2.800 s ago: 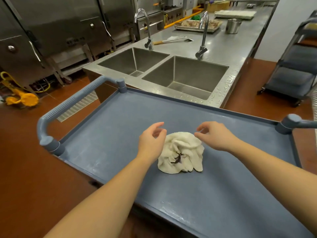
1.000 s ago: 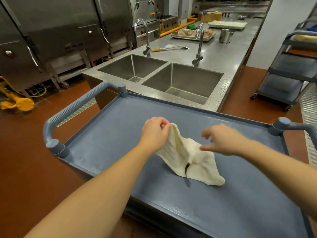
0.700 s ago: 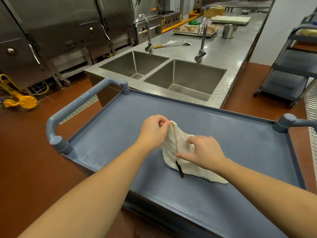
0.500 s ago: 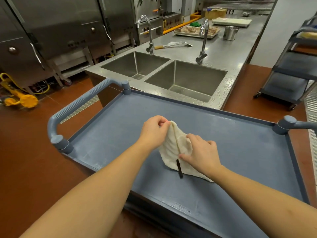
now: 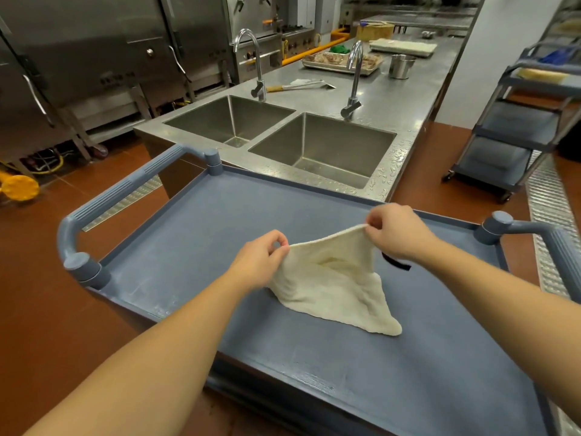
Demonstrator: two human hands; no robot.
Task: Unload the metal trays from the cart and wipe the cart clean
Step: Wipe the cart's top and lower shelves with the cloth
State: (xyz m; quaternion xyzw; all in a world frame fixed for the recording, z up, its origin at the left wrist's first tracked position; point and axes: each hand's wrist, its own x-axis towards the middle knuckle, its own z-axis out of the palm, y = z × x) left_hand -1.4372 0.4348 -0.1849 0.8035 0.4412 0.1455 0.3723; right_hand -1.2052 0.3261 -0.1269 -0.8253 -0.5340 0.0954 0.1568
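At the far left a round yellow object (image 5: pixel 19 187) on the red-brown floor is cut off by the frame edge. The blue-grey plastic cart (image 5: pixel 176 234) stands against the steel double-sink counter (image 5: pixel 405 99), its near edge running out of view. The left hand (image 5: pixel 259 262) pinches one corner of the cream-white terry cloth (image 5: pixel 333 287). The right hand (image 5: pixel 397 236) pinches another corner slightly higher, so the top edge stretches between them while the rest lies on the cart's top. A short black strip (image 5: pixel 396 264), perhaps the cloth's loop, is half hidden under the right wrist. A shallow metal tray (image 5: pixel 342 62) far back on the counter holds something indistinct. A second grey shelf cart (image 5: pixel 515 127) is cropped at right.
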